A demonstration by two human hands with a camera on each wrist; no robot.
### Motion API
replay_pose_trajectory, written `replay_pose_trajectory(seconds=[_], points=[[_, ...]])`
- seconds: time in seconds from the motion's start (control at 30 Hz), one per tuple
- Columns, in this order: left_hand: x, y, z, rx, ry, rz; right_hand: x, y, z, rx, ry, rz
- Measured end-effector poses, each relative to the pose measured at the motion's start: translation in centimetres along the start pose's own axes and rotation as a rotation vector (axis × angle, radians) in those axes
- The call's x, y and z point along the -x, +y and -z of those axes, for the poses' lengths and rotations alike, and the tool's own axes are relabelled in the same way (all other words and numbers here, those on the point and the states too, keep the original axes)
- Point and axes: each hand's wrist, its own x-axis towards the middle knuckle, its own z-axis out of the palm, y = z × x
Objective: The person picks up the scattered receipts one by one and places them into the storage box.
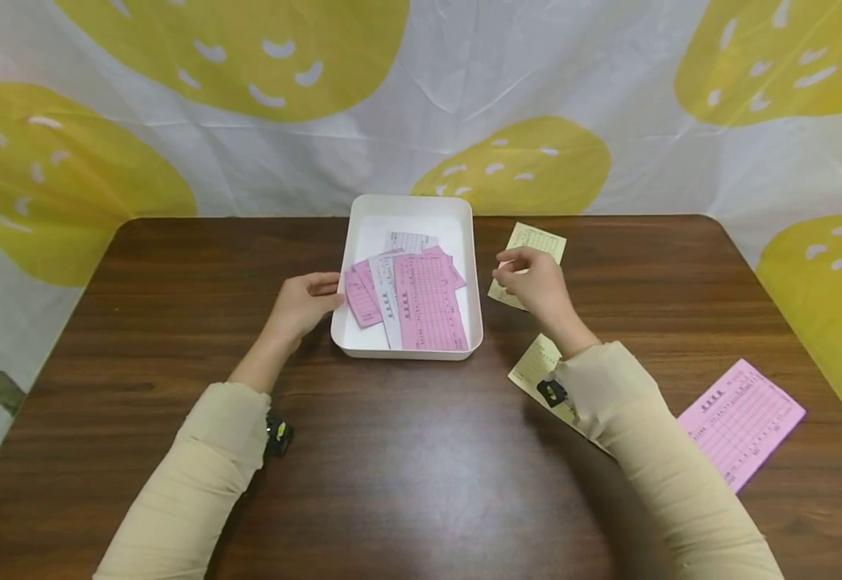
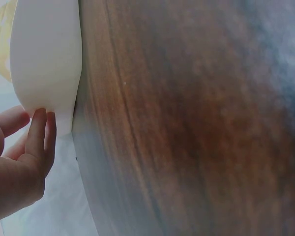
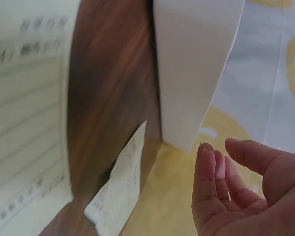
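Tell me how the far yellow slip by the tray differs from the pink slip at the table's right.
The far yellow slip lies beside the tray; the pink slip lies nearer the right edge of the table. The right hand partly hides the yellow slip; the right sleeve partly hides the pink one. Both bear printed grids.

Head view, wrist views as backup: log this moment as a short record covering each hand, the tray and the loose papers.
left hand: fingertips touch the left side of the white tray
right hand: by the far yellow slip, thumb and fingers apart, holding nothing
tray contents: overlapping pink slips and white slips
right of tray: far yellow slip; near yellow slip, partly hidden by the right sleeve
far right: pink sheet, also partly hidden
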Motion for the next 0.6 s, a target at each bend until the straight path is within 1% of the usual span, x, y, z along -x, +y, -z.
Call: replay_pose_trajectory(seconds=[0.2, 0.43, 0.6], points=[[0.0, 0.0, 0.0, -0.004, 0.002, 0.003, -0.4, 1.0, 0.9, 0.048, 0.046, -0.022], [0.0, 0.0, 0.0, 0.006, 0.004, 0.005, -1.0, 2.3, 1.6, 0.077, 0.095, -0.063], [-0.1, 0.0, -0.1, 0.014, -0.001, 0.001, -1.2, 3.3, 2.2, 0.105, 0.109, -0.092]])
